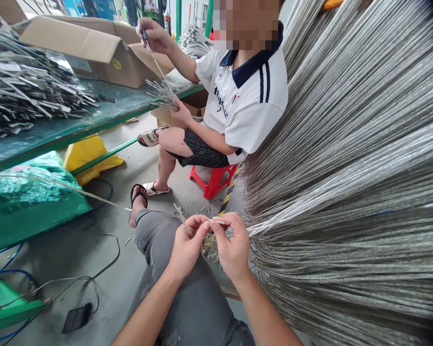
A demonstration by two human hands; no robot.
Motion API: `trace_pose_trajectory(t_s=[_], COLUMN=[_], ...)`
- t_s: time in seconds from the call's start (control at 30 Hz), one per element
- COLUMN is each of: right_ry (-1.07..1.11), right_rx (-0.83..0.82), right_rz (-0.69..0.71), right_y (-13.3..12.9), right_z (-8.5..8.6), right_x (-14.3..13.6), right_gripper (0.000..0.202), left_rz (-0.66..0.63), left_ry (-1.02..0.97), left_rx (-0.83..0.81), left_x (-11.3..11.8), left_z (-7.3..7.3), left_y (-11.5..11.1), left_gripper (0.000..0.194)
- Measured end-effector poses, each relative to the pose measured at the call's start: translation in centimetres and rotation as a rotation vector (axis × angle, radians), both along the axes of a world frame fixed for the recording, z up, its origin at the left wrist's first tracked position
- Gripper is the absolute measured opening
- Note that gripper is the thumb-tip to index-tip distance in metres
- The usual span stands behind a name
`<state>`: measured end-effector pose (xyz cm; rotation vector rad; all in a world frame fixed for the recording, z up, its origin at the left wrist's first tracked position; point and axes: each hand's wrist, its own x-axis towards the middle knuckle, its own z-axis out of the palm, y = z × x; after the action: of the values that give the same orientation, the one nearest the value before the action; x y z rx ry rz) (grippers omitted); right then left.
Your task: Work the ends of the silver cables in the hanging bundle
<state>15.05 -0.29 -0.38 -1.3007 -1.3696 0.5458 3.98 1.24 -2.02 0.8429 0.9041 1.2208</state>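
My left hand (pixel 188 245) is closed, its thumb and fingertips pinching thin silvery cable. A short length of cable (pixel 180 215) sticks up out of its fingers. Tip to tip with it, my right hand (pixel 234 244) pinches a pale cable end (pixel 217 221) between thumb and forefinger. Both hands are held above my grey-trousered leg (pixel 198 298). Directly to their right spreads a big mass of long silvery cables (pixel 346 187), with its near ends close to my right hand. What exactly sits between the touching fingertips is too small to make out.
A co-worker in a white shirt (pixel 252 115) sits on a red stool (pixel 213 181), holding a bunch of cables (pixel 164 96). At left stand a green workbench (pixel 119 103), cut pieces (pixel 25 91) and a cardboard box (pixel 104 62). Cords (pixel 111 259) and a black adapter (pixel 77 318) lie on the floor.
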Motion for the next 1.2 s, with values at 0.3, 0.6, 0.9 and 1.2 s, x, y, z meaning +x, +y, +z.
trace_pose_trajectory(t_s=[0.3,0.6,0.9,1.2], right_ry=[0.606,0.328,0.043,1.074], right_rx=[-0.465,-0.261,-0.016,-0.546], right_rz=[0.238,0.106,0.077,0.137], right_y=[1.1,1.3,-0.1,0.8], right_z=[-0.3,0.6,0.3,-0.5], right_x=[-0.4,0.4,0.0,-0.8], right_gripper=[0.038,0.018,0.010,0.031], left_rz=[-0.052,-0.028,0.034,-0.023], left_ry=[-0.057,0.000,-0.009,-0.008], left_rx=[0.022,0.042,0.039,0.043], left_x=[-0.3,0.1,0.3,0.0], left_z=[-0.1,-0.4,-0.6,-0.6], left_y=[-0.1,-0.2,0.0,-0.2], left_gripper=[0.023,0.019,0.021,0.019])
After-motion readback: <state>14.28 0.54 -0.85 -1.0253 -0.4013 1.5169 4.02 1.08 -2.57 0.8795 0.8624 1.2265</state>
